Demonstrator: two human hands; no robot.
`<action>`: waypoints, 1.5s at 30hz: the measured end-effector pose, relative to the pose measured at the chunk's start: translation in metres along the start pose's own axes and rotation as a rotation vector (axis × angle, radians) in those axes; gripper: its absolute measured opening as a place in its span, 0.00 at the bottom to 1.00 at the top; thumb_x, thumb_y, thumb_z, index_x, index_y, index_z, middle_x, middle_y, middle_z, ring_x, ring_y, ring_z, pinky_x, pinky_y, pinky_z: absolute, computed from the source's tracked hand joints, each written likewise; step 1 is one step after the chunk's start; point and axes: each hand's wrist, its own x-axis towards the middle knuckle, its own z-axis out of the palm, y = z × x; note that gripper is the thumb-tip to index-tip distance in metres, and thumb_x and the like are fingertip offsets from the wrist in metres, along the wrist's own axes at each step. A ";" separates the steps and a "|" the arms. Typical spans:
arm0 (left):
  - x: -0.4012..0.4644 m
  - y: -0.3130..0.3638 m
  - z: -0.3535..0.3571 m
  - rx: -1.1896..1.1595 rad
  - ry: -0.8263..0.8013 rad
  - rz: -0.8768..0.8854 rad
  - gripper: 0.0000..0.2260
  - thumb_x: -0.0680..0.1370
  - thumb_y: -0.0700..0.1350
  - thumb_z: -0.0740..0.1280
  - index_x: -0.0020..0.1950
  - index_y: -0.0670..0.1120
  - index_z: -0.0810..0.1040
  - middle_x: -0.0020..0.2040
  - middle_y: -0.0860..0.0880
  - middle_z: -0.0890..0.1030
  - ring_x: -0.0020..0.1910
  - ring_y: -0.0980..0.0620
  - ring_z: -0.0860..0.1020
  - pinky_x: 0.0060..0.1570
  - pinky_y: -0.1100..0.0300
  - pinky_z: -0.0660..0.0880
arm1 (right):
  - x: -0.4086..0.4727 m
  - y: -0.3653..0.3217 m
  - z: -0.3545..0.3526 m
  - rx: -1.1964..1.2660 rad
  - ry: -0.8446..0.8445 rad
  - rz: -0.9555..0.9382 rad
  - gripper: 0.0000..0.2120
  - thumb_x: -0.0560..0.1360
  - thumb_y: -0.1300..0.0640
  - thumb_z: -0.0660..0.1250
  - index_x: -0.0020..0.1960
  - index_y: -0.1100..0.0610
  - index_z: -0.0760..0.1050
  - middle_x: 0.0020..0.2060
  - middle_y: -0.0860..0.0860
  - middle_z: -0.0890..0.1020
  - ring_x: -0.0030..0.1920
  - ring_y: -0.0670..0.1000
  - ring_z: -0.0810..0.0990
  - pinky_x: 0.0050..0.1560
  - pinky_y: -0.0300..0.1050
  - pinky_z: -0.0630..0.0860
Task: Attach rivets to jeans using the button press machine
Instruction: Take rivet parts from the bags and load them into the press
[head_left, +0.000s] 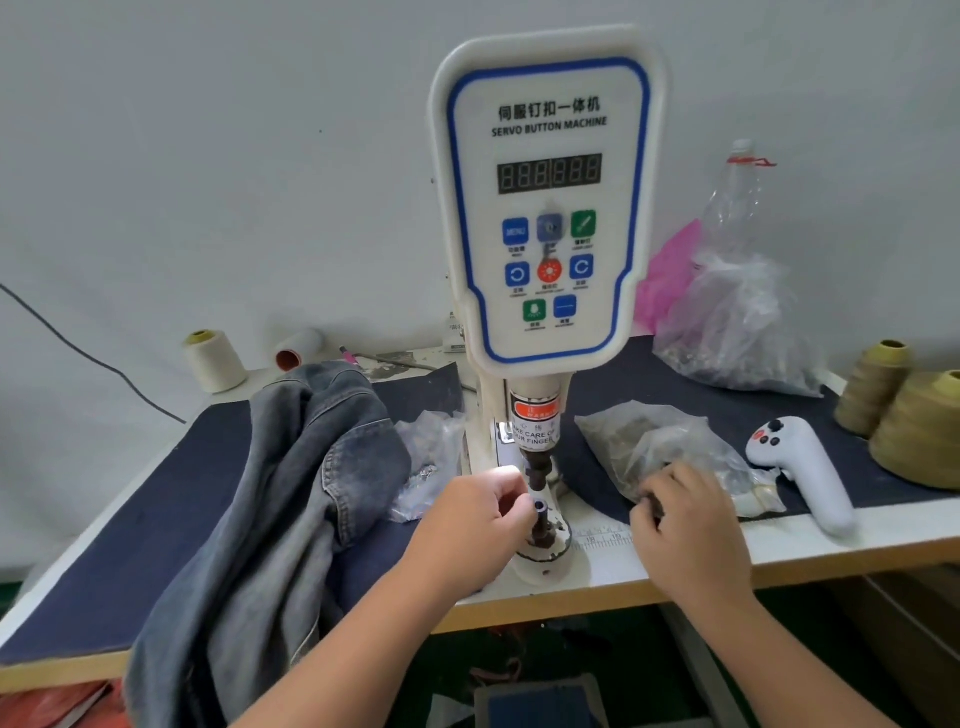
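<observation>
At the foot of the button press machine (545, 208), where the dark die column stands upright on its round base at the counter (810, 540) edge, both hands are seen working. The left hand (467, 525) is held just beside the column on its left, fingers curled, and a small dark tubular piece (540, 505) appears to be pinched at the fingertips, right against the die; whether it is a rivet part or a piece of the machine cannot be told. The right hand (691, 525) lies to the right of the column, fingers curled down into the mouth of a clear plastic bag (670, 447), apparently picking at small dark parts inside; what, if anything, is actually gripped is hidden by the fingers. The jeans (291, 467) are heaped well to the left of the column, bunched and draped over the counter edge, with no fold lying between the dies. A second small bag (426, 467) sits between the jeans and the machine. Judged from this, the loading step is in hand: hardware is being seated before cloth is brought in. The coming move turns on the vertical axis of the die column, onto which the piece must be set straight down; the left hand is the nearer, and the jeans lie on that same side. A white handheld controller (805, 467) rests right of the bag, and thread cones (909, 415) stand further right.
</observation>
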 end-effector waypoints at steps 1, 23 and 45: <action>0.001 0.002 0.001 0.003 0.002 0.003 0.09 0.77 0.51 0.62 0.41 0.50 0.75 0.35 0.46 0.80 0.31 0.51 0.76 0.33 0.53 0.74 | 0.000 0.000 0.000 0.002 0.003 0.001 0.05 0.68 0.64 0.71 0.38 0.56 0.76 0.36 0.48 0.72 0.38 0.49 0.69 0.39 0.42 0.65; 0.008 0.010 -0.016 0.073 -0.064 0.070 0.09 0.75 0.49 0.69 0.36 0.53 0.74 0.33 0.54 0.77 0.32 0.58 0.73 0.36 0.60 0.74 | 0.000 -0.002 -0.002 0.010 -0.013 0.019 0.07 0.68 0.65 0.71 0.37 0.56 0.75 0.35 0.48 0.73 0.36 0.49 0.70 0.38 0.41 0.65; 0.006 -0.009 -0.030 0.143 -0.028 0.023 0.06 0.74 0.44 0.66 0.37 0.53 0.75 0.32 0.54 0.78 0.29 0.61 0.72 0.34 0.64 0.72 | 0.009 0.000 -0.013 0.189 -0.060 0.181 0.06 0.75 0.67 0.65 0.46 0.60 0.79 0.46 0.50 0.75 0.45 0.51 0.74 0.44 0.42 0.68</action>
